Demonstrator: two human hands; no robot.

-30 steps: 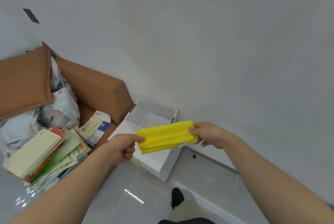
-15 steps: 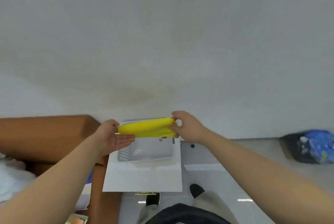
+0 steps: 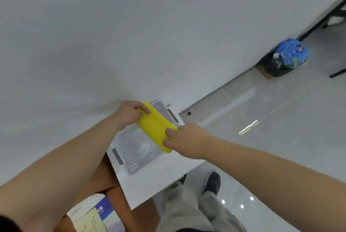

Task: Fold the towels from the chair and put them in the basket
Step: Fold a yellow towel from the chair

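Note:
A folded yellow towel is held over the open white perforated basket, which stands on a white surface against the wall. My left hand grips the towel's far end, fingers curled over it. My right hand grips the near end at the basket's right rim. Whether the towel touches the basket's rim or floor I cannot tell. The basket's inside looks bare apart from a light reflection.
A brown chair or sofa edge lies left of the white surface, with a paper box at the bottom. A black bin with a blue bag stands by the wall at right. My legs and shoes are on the glossy floor.
The camera has swung right and down. Both hands have carried the yellow towel from in front of the wall down onto the basket's opening, still gripping its two ends.

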